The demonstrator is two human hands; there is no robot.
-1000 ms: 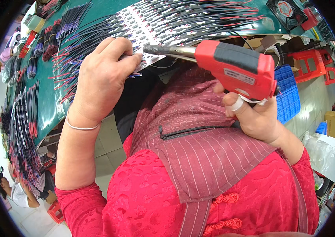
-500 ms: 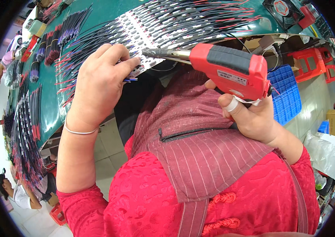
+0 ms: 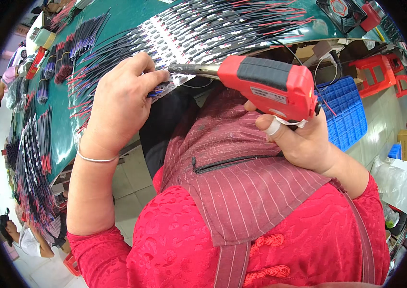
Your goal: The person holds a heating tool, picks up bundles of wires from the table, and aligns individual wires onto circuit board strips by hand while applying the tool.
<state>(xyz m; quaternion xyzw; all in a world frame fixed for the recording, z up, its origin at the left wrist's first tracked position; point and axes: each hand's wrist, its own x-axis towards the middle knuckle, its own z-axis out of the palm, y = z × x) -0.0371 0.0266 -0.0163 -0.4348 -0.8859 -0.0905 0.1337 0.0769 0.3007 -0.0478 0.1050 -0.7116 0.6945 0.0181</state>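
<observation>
Soldering is the step we judge to be in hand: our right hand is closed firmly round the handle of the red soldering gun, forefinger on the trigger side, and its metal tip points at the near edge of the white strip of small boards on the green surface. Our left hand lies just left of the tip, fingers curled shut and pinching a few thin wires down against that strip edge, touching it. The next move, as we judge it, calls for a steady tip brought onto the joint without grazing the fingertips, which sit very close to the hot metal. Beyond the strip, bundles of black and red wires fan across the surface and crowd the work. Right of the gun stand a blue crate and red stools on the floor; far left of the strip other people work.
</observation>
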